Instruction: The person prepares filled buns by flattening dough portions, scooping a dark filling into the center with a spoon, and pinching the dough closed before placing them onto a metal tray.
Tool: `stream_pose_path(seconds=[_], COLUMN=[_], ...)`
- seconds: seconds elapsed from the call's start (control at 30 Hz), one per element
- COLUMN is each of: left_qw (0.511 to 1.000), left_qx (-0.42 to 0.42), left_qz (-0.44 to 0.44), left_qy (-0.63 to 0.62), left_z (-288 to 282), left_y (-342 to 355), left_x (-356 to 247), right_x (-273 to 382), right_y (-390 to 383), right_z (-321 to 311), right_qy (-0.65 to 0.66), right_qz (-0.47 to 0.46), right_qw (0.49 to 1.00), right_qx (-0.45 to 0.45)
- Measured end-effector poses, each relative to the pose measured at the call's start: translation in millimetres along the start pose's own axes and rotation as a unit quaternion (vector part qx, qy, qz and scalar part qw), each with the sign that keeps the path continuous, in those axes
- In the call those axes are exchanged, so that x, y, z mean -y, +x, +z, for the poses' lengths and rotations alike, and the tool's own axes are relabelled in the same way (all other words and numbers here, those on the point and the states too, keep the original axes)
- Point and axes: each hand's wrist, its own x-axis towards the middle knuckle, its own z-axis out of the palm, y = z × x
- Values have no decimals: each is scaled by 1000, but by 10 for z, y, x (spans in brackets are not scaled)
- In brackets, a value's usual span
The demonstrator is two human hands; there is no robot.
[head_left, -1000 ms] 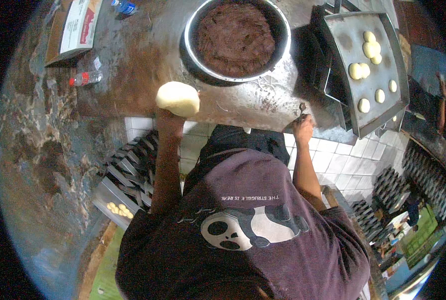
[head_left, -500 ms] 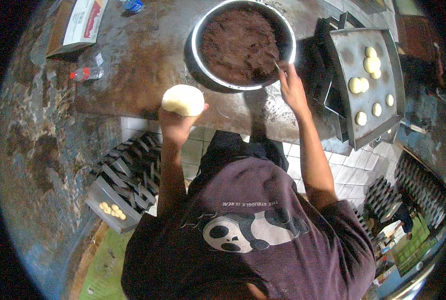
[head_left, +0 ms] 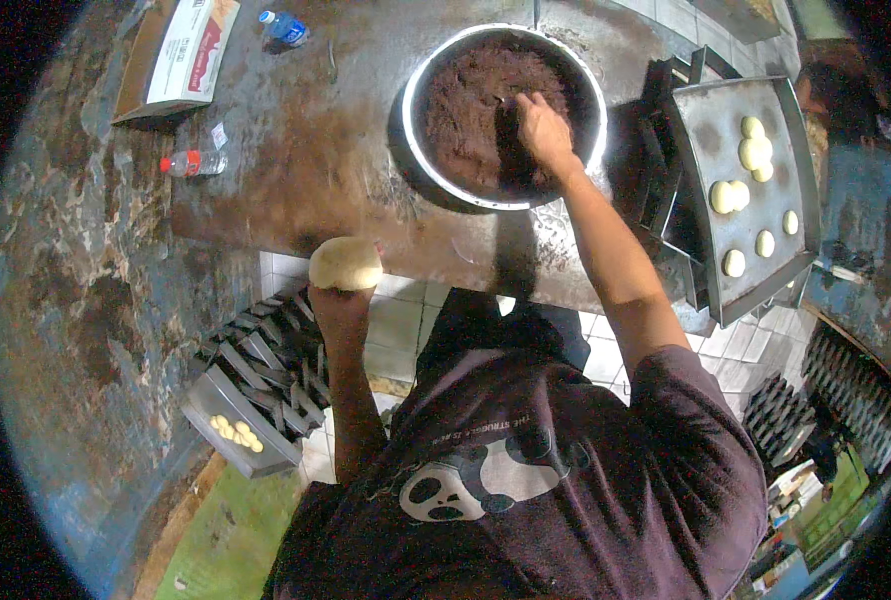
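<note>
A rounded, flattened piece of pale dough [head_left: 347, 262] rests on my left hand [head_left: 342, 303], just off the near edge of the table. My fingers curl beneath it and are mostly hidden. My right hand [head_left: 546, 132] is over the large round metal bowl [head_left: 413, 150], closed on a thin tool whose shape is largely hidden. The tool's tip meets a dark brown, crumbly filling [head_left: 461, 115] that covers the inside of the bowl.
At right, a metal tray [head_left: 711, 125] bearing several dough balls [head_left: 756, 152] sits on stacked dark pans. A lower tray [head_left: 206, 400] at left holds small dough pieces. Two plastic bottles [head_left: 201, 163] and an open cardboard box [head_left: 181, 60] occupy the table's left side.
My right hand has moved from the bowl's right rim to over the filling. My left hand has lowered toward me with the dough, and the whole view has shifted slightly.
</note>
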Motion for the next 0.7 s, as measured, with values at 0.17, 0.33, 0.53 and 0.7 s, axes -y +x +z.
stream_pose_path(seconds=[0.17,0.33,0.53,0.7], left_qw=[999,918,918,901], left_qx=[8,56,141,220], left_qz=[51,255,246,285], left_qy=[-2,299,279,242], left_z=[100,625,1243,1799], left_y=[265,483,575,304], left_x=[139,-266,-634,-1100], right_x=[-8,17,808,1221], right_y=[-146,-241,-918,-1344], right_z=[22,-435,-1837,-2288], right_qy=[103,405,404,127], right_qz=[9,34,-96,-219], right_qw=[992,896,904,967], right_qx=[70,180,99,-38])
